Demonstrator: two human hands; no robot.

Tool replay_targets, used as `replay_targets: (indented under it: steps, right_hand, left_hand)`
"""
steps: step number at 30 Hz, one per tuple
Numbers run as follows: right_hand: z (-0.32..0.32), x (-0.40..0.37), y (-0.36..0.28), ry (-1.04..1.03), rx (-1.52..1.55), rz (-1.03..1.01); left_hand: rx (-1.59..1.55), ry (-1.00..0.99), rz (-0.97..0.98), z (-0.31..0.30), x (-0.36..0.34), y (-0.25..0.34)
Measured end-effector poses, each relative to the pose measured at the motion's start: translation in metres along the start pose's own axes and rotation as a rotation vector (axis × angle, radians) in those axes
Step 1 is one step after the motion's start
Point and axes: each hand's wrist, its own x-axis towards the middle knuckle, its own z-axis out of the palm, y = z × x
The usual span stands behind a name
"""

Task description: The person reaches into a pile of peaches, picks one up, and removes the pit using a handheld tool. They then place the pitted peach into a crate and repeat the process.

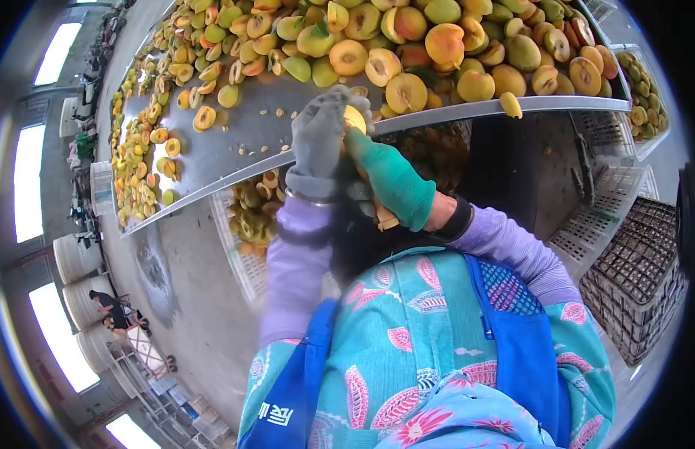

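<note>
My left hand [317, 138], in a grey glove, is closed around a cut yellow peach [354, 119] at the metal table's front edge. Pressed close to the same fruit is my right hand [396, 179], in a green glove with its fingers curled. A tan, wooden-looking handle [385, 217] sticks out below the right palm; the tool's working end is hidden by the gloves and fruit. Just beyond my hands lie many peaches [406, 93], whole and halved, green-yellow with red blush. Loose pits [263, 112] are scattered on the metal table [235, 138] left of my left hand.
A raised metal rim [437, 114] runs along the table's front. Below it stands a white crate [239, 247] of fruit. At right are another fruit-filled crate [643, 101], white baskets [605, 206] and a dark crate [635, 277]. A person [115, 310] is by a cart far left.
</note>
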Motion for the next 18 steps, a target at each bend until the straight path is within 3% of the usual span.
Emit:
replay_targets:
  steps: [2, 5, 8, 11, 12, 14, 16, 18]
  right_hand:
    - [0.0, -0.002, 0.001, -0.182, 0.27, 0.074]
    - [0.001, 0.008, 0.015, -0.052, 0.04, -0.112]
    - [0.004, -0.003, 0.001, -0.179, 0.305, 0.031]
    - [0.007, 0.002, 0.004, 0.059, -0.045, -0.121]
    - [0.006, 0.005, 0.004, 0.048, -0.058, -0.095]
    - [0.001, 0.009, 0.002, 0.023, -0.09, -0.049]
    - [0.0, 0.003, -0.002, -0.231, 0.174, 0.057]
    - [-0.002, 0.002, -0.004, -0.411, 0.326, 0.09]
  left_hand:
    - [0.227, 0.066, 0.045, 0.0, 0.004, 0.001]
    - [0.194, -0.025, 0.168, -0.004, 0.008, -0.003]
    - [0.179, -0.048, 0.186, -0.002, 0.011, -0.003]
    - [0.305, -0.022, 0.192, 0.008, 0.007, 0.005]
    - [0.38, -0.013, 0.203, 0.01, 0.006, 0.008]
    - [0.828, -0.172, 0.565, -0.012, 0.021, 0.001]
    - [0.748, -0.251, 0.508, -0.009, 0.02, 0.01]
    - [0.138, -0.226, 0.015, 0.001, 0.004, 0.015]
